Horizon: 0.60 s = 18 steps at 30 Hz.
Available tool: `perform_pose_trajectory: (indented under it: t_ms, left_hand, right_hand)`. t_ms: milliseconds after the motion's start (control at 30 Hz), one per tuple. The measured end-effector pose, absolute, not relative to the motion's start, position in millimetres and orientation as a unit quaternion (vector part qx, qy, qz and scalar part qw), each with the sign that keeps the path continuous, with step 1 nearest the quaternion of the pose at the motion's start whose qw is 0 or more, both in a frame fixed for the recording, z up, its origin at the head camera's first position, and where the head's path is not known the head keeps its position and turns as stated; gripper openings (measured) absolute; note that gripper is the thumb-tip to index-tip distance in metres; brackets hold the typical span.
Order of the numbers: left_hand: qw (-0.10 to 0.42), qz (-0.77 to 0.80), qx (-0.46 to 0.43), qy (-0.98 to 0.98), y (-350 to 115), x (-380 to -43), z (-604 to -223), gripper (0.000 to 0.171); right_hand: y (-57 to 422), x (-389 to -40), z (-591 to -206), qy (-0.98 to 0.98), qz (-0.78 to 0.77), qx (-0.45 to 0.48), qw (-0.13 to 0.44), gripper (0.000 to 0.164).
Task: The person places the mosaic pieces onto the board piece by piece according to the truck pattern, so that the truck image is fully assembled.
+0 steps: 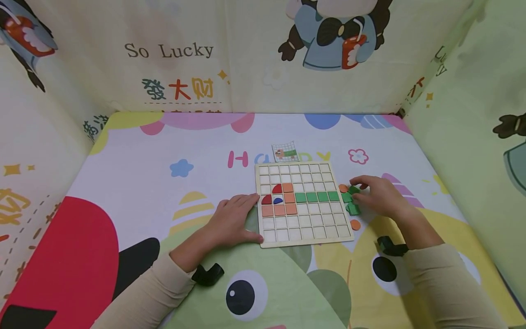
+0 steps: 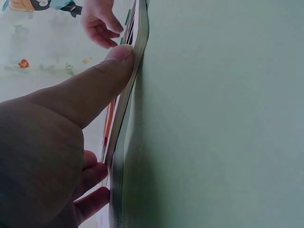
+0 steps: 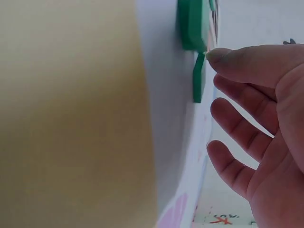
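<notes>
- Grip: left hand (image 1: pixel 234 221) spread, thumb apart from the fingers, touching the left edge of the wooden grid board (image 1: pixel 304 234); nothing held in it.
- Right hand (image 1: pixel 380 195) beyond the board's right edge, fingers bent toward the thumb, at the loose green pieces (image 1: pixel 352 209). Thumb tip meets or overlaps one piece in the right wrist view; cannot tell whether it pinches it.
- Board lies flat, the left hand on one side and the right hand on the other.
- Loose green pieces sit in a small cluster just right of the board, two orange discs (image 1: pixel 355 224) near them, one toward the board's far side, one toward its near side.
- On the board, fourth row from the far edge: four green tiles (image 1: pixel 311 197) reaching its right side.
- Left part of the board: five salmon square tiles (image 1: pixel 291 209), two red curved pieces (image 1: pixel 277 188) and a blue half-round (image 1: pixel 278 201).
- Pattern card (image 1: pixel 285 151), printed with a gridded picture, just beyond the board's far edge.
- Cartoon-print tablecloth (image 1: pixel 218 151) under the board; "So Lucky" wall cloth (image 1: pixel 255 55) beyond it.
</notes>
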<state>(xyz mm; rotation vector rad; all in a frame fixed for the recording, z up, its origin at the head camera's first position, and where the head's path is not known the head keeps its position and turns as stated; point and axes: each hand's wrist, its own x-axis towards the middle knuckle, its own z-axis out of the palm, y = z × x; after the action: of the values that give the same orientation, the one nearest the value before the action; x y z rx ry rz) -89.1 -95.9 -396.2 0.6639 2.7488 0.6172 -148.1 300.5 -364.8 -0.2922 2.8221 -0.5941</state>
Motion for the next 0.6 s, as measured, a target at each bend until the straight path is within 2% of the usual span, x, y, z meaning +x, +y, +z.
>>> perform_pose_trajectory:
  t_ms: [600]
  left_hand:
    - [0.125,0.211,0.229,0.942,-95.5,-89.5,-396.4,0.107]
  right_hand:
    - [307.2,-152.6,-374.8,0.968,-0.196,-0.100,0.120,0.041]
